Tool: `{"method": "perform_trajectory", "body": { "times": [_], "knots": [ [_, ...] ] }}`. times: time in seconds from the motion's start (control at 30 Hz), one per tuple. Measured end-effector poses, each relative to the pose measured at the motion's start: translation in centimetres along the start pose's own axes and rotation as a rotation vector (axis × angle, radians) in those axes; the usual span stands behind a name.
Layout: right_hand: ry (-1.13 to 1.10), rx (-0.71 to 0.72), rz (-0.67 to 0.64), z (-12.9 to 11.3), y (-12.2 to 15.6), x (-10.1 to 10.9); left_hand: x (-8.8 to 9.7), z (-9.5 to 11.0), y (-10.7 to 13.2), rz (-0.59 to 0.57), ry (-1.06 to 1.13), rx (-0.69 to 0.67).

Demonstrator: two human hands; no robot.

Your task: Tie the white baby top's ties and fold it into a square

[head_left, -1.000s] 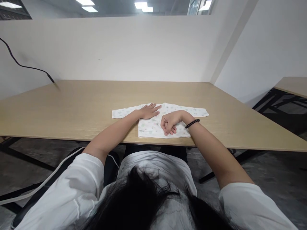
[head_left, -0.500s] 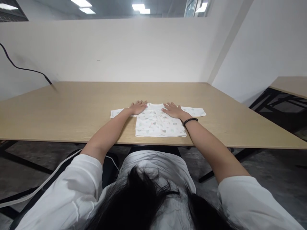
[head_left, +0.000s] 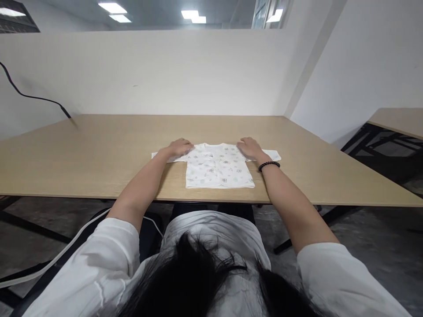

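A small white baby shirt (head_left: pixel 218 171) with a faint printed pattern lies flat near the front edge of the wooden table (head_left: pixel 99 149), both sleeves spread sideways. My left hand (head_left: pixel 180 147) rests on the shirt's left shoulder where the sleeve begins, fingers bent and pressed onto the cloth. My right hand (head_left: pixel 249 149), with a dark bead bracelet (head_left: pixel 269 165) on its wrist, sits in the same way on the right shoulder. Both hands look closed on the fabric there.
White partition walls stand behind and to the right of the table. A black cable (head_left: pixel 33 97) hangs down to the table's far left corner. A white cord (head_left: pixel 66 251) runs past my left side. Another table (head_left: pixel 396 121) stands at the right.
My right hand left the shirt's front, opened flat, then both hands slid outward to the shoulders and curled onto the cloth. The shirt now lies smoother.
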State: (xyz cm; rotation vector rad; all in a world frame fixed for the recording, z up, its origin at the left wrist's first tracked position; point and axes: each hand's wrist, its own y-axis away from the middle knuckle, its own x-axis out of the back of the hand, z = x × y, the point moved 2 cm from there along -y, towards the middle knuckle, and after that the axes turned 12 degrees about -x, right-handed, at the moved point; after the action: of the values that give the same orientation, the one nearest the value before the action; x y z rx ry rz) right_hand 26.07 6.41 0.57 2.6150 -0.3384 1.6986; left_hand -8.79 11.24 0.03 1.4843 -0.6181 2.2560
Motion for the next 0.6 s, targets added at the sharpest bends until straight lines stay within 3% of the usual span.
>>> {"method": "perform_trajectory", "body": {
  "times": [0.1,0.27,0.43,0.6],
  "knots": [
    [0.099,-0.044,0.001,1.8,-0.2,1.1,1.8,-2.0,1.2,0.0,0.12,0.014],
    [0.077,-0.08,-0.037,4.0,0.0,2.3,3.5,-4.5,3.5,-0.099,0.275,0.006],
    [-0.032,0.018,-0.052,4.5,-0.1,2.8,4.1,-4.0,4.2,-0.075,0.4,-0.075],
    [-0.095,0.075,-0.13,4.9,-0.1,3.8,4.8,-3.3,4.7,-0.006,0.479,-0.061]
  ]
}}
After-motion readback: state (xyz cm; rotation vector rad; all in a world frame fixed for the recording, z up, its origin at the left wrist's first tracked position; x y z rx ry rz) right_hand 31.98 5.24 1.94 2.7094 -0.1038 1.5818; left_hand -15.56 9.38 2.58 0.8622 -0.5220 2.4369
